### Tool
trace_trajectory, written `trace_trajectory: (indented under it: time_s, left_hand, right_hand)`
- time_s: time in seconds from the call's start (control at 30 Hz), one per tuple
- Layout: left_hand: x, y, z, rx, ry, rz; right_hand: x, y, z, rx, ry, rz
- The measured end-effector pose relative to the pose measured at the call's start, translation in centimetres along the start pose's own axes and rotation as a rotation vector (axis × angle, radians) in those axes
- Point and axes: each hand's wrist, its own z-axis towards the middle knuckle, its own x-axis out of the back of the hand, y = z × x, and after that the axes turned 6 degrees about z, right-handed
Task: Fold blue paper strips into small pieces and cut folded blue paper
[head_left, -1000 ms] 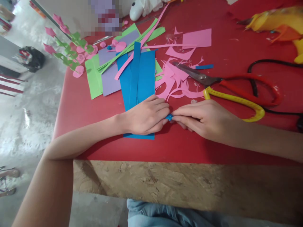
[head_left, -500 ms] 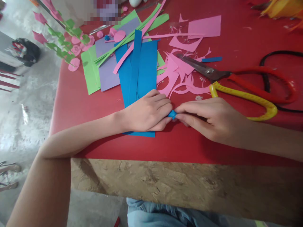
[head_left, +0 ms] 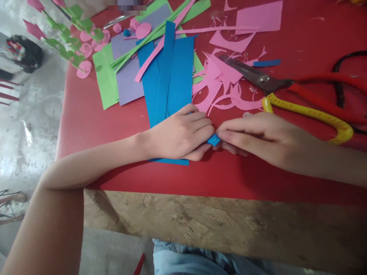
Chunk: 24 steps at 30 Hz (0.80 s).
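A small folded blue paper piece (head_left: 213, 140) sits between my two hands, low over the red table. My left hand (head_left: 186, 133) is closed, its thumb and forefinger pinching the left side of the piece. From the other side, my right hand (head_left: 258, 137) grips it between thumb and fingertips; the other fingers curl underneath, partly hidden. Beneath my left hand and wrist lie blue paper sheets (head_left: 180, 80) with a blue strip (head_left: 166, 65) on top. Scissors (head_left: 264, 79) with one red and one yellow handle rest open just beyond my right hand.
Pink paper scraps (head_left: 212, 84) spread beyond the hands, near a pink sheet (head_left: 259, 17). Green strips (head_left: 155, 32) and purple paper (head_left: 129, 84) overlap at the back left. Pink paper flowers with green leaves (head_left: 65, 36) stand at the table's left edge.
The view has shifted slightly. The fingers of my right hand have changed position on the blue piece, which shows a little more of its folded face. Both hands stay together at it.
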Motion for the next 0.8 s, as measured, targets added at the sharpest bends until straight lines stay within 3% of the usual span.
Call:
trace_trajectory:
  time_s: [0.27,0.53,0.8]
  left_hand:
    - [0.1,0.3,0.1,0.025,-0.094,0.032]
    - [-0.1,0.3,0.0,0.013,-0.008,0.028]
    - [-0.1,0.5,0.1,0.045,-0.074,0.014]
  right_hand:
    - [0.1,-0.5,0.3,-0.085,-0.03,0.093]
    - [-0.3,-0.6,0.4,-0.136,0.025,0.12]
    - [-0.3,-1.1,0.4,-0.184,0.026,0.082]
